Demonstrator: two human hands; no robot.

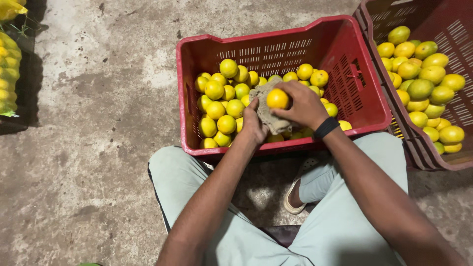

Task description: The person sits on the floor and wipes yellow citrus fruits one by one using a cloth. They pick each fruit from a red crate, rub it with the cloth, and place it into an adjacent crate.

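1. The orange fruit (277,98) sat in the right hand (303,106), fingers wrapped round it, just above the pile in the near red crate (281,29)
2. The left hand (253,125) was gripping a grubby cloth (266,106) pressed up against that fruit, so both hands were clenched on something
3. Risk as I saw it: round smooth skin plus a bunched rag, easy for it to squirt out and roll onto the concrete floor (98,123)
4. The loose fruits (221,106) below were heaped, so a drop could've set others rolling
5. The second crate (423,83) sat right beside, touching; mixing wiped with unwiped fruit looked possible
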